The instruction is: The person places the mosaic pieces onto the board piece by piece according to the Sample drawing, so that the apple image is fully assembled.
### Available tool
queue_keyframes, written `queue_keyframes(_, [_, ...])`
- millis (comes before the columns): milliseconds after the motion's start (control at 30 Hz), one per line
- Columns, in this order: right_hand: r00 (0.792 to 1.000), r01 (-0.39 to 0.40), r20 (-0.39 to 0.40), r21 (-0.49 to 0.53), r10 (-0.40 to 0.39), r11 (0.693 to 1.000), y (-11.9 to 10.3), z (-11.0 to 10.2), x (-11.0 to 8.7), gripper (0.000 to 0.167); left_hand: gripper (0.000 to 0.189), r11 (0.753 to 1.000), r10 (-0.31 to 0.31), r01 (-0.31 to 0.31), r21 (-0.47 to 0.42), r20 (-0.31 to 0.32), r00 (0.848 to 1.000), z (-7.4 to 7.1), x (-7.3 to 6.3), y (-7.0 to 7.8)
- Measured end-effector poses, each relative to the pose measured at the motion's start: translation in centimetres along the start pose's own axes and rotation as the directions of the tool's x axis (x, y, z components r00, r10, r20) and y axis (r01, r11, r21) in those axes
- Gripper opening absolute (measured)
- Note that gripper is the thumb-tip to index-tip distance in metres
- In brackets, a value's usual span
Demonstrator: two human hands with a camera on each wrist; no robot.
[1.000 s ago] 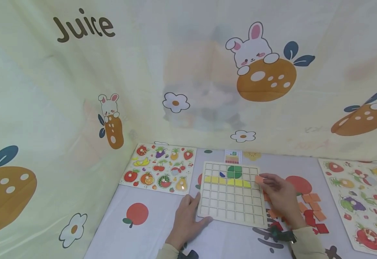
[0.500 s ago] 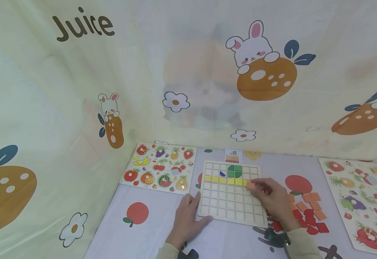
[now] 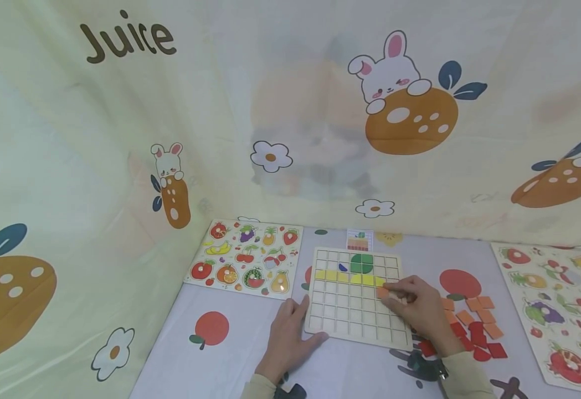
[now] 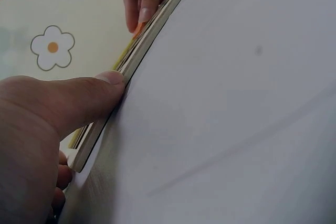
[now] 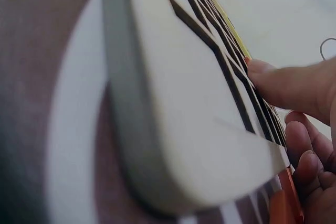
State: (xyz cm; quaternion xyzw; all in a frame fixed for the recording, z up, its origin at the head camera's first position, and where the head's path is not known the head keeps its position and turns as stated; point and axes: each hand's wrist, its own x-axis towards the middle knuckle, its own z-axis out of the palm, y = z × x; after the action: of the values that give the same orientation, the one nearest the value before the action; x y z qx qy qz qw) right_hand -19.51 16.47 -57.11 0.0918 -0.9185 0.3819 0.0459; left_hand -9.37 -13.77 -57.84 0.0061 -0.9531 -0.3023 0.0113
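Observation:
My right hand (image 3: 422,307) pinches a small orange square tile (image 3: 382,292) between thumb and fingers, over a cell just below the yellow row at the right of the wooden grid board (image 3: 337,328). In the right wrist view the thumb (image 5: 278,85) reaches over the grid, and only a sliver of the tile shows. My left hand (image 3: 287,335) holds the board's near left corner, its thumb (image 4: 89,95) on the front edge and fingers along the left side. Yellow pieces (image 3: 330,276), a green shape (image 3: 361,264) and a blue piece (image 3: 343,267) lie in the grid.
Loose orange tiles (image 3: 486,316) and red tiles (image 3: 496,351) lie right of the board. A small pattern card (image 3: 359,241) lies behind it. Fruit puzzle boards stand at the left (image 3: 242,257) and right (image 3: 551,310). A printed curtain (image 3: 315,194) rises behind the table.
My right hand has brought the orange tile leftward from the board's right edge, then slightly toward me, below the yellow row. My left hand has stayed at the corner.

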Motion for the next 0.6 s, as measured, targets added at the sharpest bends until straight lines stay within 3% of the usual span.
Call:
queue_keyframes(133, [1.0, 0.016, -0.017, 0.004, -0.016, 1.0, 0.1, 0.0, 0.0, 0.044, 0.093, 1.0, 0.007, -0.007, 0.005, -0.005, 1.0, 0.0, 0.0, 0.0])
queue_keyframes(367, [1.0, 0.025, -0.018, 0.013, -0.025, 1.0, 0.0, 0.1, 0.0, 0.027, 0.093, 1.0, 0.017, -0.017, 0.012, -0.019, 1.0, -0.1, -0.1, 0.0])
queue_keyframes(600, [1.0, 0.004, 0.024, 0.059, -0.005, 0.998, 0.5, -1.3, 0.4, 0.032, 0.093, 1.0, 0.008, -0.008, 0.004, -0.011, 1.0, -0.1, 0.0, 0.2])
